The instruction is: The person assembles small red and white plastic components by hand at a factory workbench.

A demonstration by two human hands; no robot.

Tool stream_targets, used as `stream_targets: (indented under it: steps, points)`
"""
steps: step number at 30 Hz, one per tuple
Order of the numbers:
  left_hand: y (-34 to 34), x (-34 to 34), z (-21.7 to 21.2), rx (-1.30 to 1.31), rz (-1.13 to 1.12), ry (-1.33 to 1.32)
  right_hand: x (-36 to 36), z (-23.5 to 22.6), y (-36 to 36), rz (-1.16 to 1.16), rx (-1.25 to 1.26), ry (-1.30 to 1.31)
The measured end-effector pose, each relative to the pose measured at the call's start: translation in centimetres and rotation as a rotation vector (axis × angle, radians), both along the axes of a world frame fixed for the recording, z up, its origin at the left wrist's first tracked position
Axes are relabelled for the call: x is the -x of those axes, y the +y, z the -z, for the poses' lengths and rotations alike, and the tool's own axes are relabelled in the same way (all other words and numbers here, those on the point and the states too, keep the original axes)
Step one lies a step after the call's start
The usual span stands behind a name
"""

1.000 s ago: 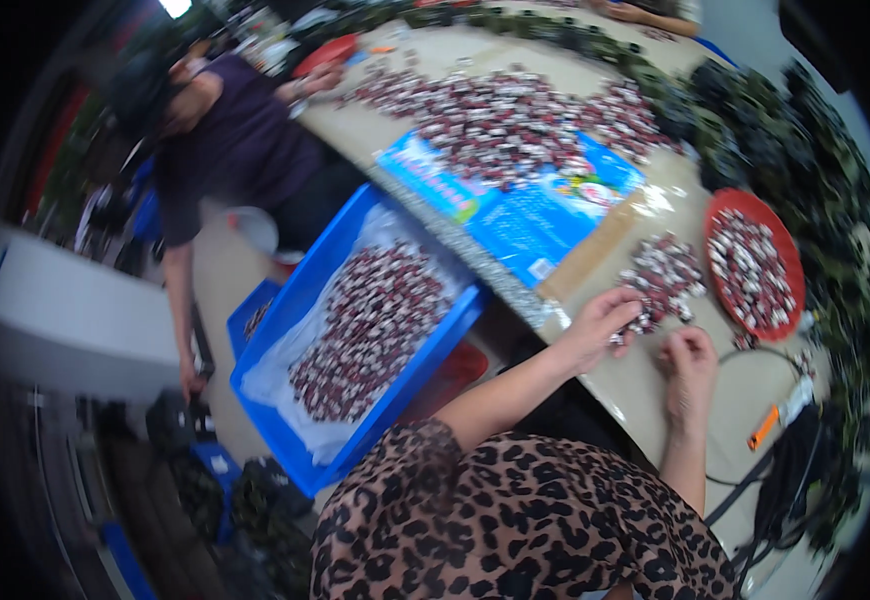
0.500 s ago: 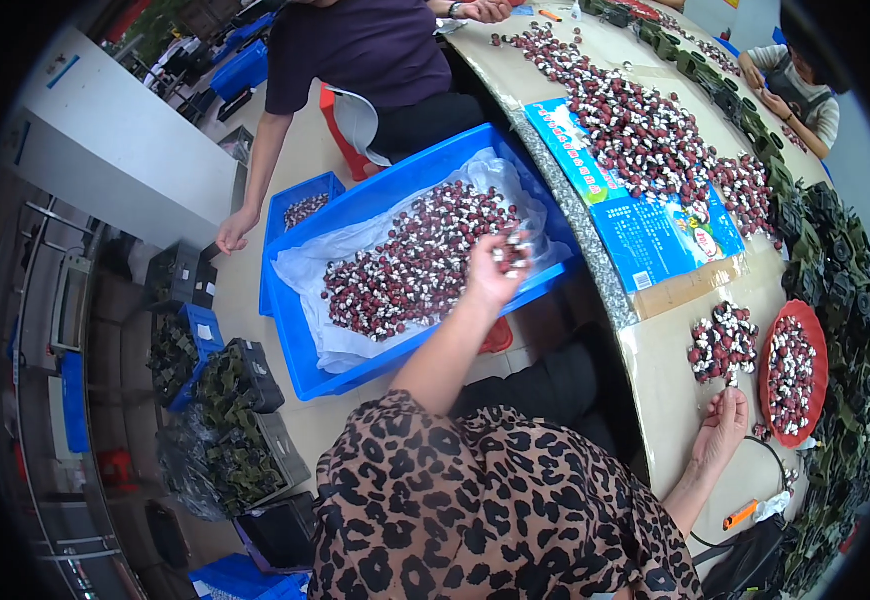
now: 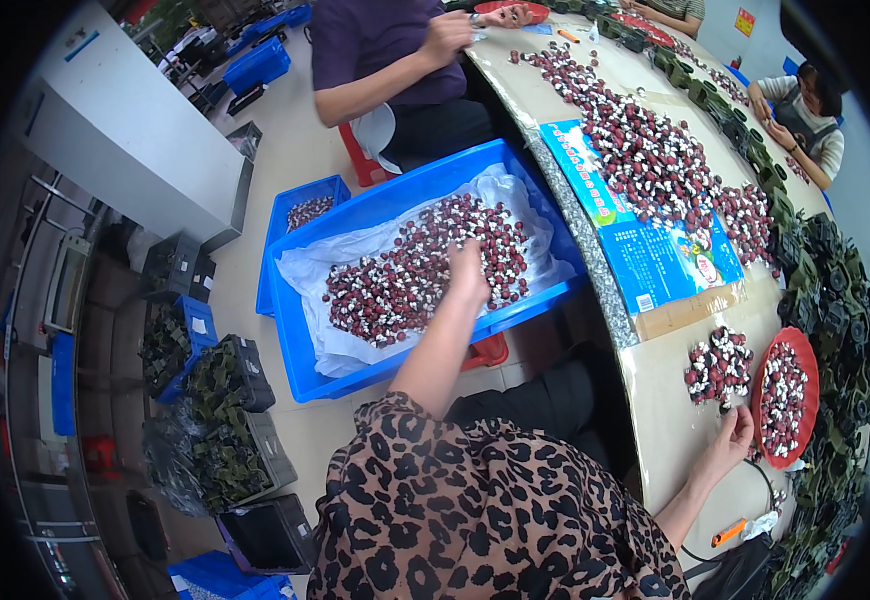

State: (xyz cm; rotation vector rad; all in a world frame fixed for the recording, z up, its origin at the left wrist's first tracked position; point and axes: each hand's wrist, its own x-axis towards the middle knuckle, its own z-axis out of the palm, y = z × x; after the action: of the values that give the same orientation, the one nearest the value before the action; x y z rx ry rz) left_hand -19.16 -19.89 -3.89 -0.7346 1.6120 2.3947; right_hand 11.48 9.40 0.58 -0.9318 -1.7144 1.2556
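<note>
Left of the table [image 3: 675, 440], a large blue bin [image 3: 300, 340] sits on the floor, lined with white plastic so the small red-and-white parts [image 3: 405, 280] stay heaped together. The left hand [image 3: 468, 272] reaches down into that heap, fingers curled among the parts; whether it has closed on any cannot be told. On the table, the right hand [image 3: 730, 440] rests loosely open beside a small pile [image 3: 717, 365] and a red tray [image 3: 785, 398], holding nothing visible.

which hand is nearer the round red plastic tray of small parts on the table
Right. The right hand rests on the table just beside the round red plastic tray, while the left hand reaches far off into the big blue plastic bin.
</note>
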Motion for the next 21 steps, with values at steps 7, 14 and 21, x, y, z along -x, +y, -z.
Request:
stream_targets:
  steps: [7, 14, 21]
  points:
    - [11.5, -7.2, -4.3, 0.618, 0.160, 1.144, 0.9, 1.0, 0.6, -0.045, -0.799, -0.680]
    - [17.8, -16.7, -5.8, 0.202, 0.974, 1.327, 1.6, -1.0, -1.8, 0.004, -0.557, -0.667]
    - [22.8, -19.8, -4.6, 0.196, 1.290, 1.242, -0.3, -0.5, -0.8, 0.093, -0.391, -0.452]
